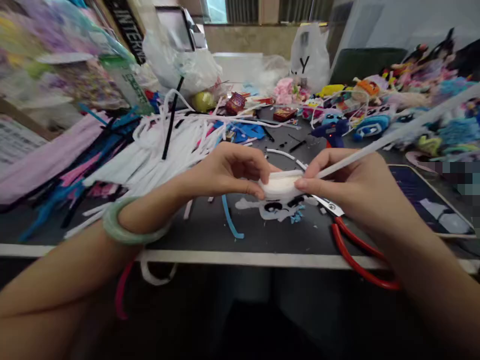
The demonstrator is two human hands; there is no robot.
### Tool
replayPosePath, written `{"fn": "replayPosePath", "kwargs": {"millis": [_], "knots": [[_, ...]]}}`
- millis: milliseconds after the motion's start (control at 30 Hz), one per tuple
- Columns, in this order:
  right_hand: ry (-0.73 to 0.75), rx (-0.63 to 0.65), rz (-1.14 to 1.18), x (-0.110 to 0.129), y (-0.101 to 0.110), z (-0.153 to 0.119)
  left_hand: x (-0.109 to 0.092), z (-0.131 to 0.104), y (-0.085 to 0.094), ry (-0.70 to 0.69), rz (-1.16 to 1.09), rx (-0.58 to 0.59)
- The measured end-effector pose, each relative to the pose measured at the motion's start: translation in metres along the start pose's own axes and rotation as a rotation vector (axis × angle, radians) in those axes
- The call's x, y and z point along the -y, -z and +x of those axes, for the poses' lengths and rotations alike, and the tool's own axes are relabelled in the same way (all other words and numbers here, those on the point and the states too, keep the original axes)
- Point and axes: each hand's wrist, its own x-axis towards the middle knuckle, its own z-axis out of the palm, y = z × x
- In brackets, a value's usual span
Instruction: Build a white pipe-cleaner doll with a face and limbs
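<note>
At the near edge of the table (262, 246), on the left, a pink strip (122, 295) and a white loop (150, 275) hang down. A green bangle (116, 225) sits on the left wrist. On the right, scissors (341, 250) with red handles poke out past the near edge, and the right arm hides a bit of them. A short blue strip (229, 220) lies near the middle. Next to it is a white face (279, 213) with big black eyes, flat on the table, just below the hands.

The white piece (279, 186) is up above the table, between the two hands. The left hand (228, 172) pinches its left end with thumb and fingers. The right hand (352, 187) pinches its right end. A long white strip (397, 136) runs from the right hand's fingers up to the right. A phone (420, 195) lies by the right arm.

Farther off, a big heap of white strips (157, 150) is on the left. A blue glue gun (332, 130) is on the right, and beside it are lots of bright toys (373, 126). At the far side stands a white bag (309, 52) with a black Y.
</note>
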Motion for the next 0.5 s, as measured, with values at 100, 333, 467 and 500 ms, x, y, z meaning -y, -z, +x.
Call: {"fn": "replayPosePath", "kwargs": {"millis": [100,333,467,500], "knots": [[-0.011,0.011,0.005,-0.0027,0.0006,0.0033,-0.0006,0.0008,-0.0001,0.023,-0.002,0.002],[-0.034,0.019,0.076,-0.0038,-0.0001,0.0037,-0.0031,0.0019,-0.0018,0.031,0.007,0.002],[-0.051,0.030,0.076,-0.0019,0.0002,0.0035,-0.0038,0.0013,-0.0028,0.025,0.007,0.000],[-0.052,0.031,0.075,-0.0017,0.0004,0.0036,-0.0037,0.0011,-0.0030,0.019,0.010,-0.001]]}}
